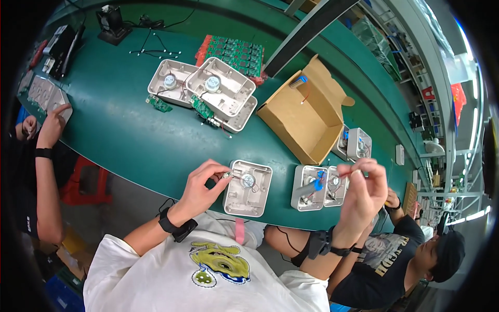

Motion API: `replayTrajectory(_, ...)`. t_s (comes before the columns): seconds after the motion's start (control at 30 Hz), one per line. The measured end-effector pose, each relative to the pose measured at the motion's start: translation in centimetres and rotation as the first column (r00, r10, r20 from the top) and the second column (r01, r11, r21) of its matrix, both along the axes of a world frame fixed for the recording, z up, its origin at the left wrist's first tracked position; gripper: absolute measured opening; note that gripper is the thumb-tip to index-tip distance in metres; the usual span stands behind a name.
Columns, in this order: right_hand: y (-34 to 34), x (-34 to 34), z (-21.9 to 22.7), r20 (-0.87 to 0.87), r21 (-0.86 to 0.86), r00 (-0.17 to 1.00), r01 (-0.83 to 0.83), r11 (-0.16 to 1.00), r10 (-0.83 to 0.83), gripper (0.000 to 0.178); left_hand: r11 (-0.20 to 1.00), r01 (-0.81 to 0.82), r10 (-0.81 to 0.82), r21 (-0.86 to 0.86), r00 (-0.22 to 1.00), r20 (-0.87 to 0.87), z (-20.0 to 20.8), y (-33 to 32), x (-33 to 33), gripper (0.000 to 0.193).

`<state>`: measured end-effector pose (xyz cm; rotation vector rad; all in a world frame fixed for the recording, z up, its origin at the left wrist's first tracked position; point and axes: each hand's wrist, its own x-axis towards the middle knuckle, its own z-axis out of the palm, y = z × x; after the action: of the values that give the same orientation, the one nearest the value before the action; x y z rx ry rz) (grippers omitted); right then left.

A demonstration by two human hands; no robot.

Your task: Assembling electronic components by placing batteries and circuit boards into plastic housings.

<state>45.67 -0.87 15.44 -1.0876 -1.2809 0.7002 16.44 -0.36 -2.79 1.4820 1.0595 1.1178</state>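
Observation:
A pale grey plastic housing (255, 207) lies open on the bench before me, with a round silver speaker (247, 180) and thin wires inside. At its left wall my left hand (204, 182) is closed in a pinch on a small circuit board (226, 175), mostly covered by the fingers. My right hand (365, 187) is raised over the right side, fingers pinched on a thin red wire (345, 174). Below and left of it, a blurred cylindrical battery (310, 187) with a blue end hangs over another open housing (301, 203); it seems joined to that wire.
An open cardboard box (283, 122) holds one blue battery (298, 81). Stacked housings (228, 78) with speakers and green circuit boards (234, 54) stand farther back. More housings (359, 143) lie at right. A co-worker's hand (53, 125) works at far left; another person (410, 260) sits at right.

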Motion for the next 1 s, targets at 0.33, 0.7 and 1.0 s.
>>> replayTrajectory(0.33,0.2,-4.6,-6.7,-0.309,-0.283,0.948,-0.171,0.944,0.079,0.02,0.998,0.011,-0.01,-0.059,1.0,0.015,-0.1,-0.2,0.5,0.017)
replayTrajectory(0.7,-0.4,-9.8,-10.0,0.245,-0.388,0.959,-0.039,0.921,0.144,0.013,0.996,-0.087,0.086,-0.008,0.995,-0.048,0.0,-0.7,1.1,0.018)
replayTrajectory(1.0,-1.4,-11.3,-10.5,0.527,-0.333,0.829,-0.001,0.943,0.188,0.015,0.978,-0.143,0.158,0.152,0.984,-0.086,0.3,-0.7,1.7,0.021)
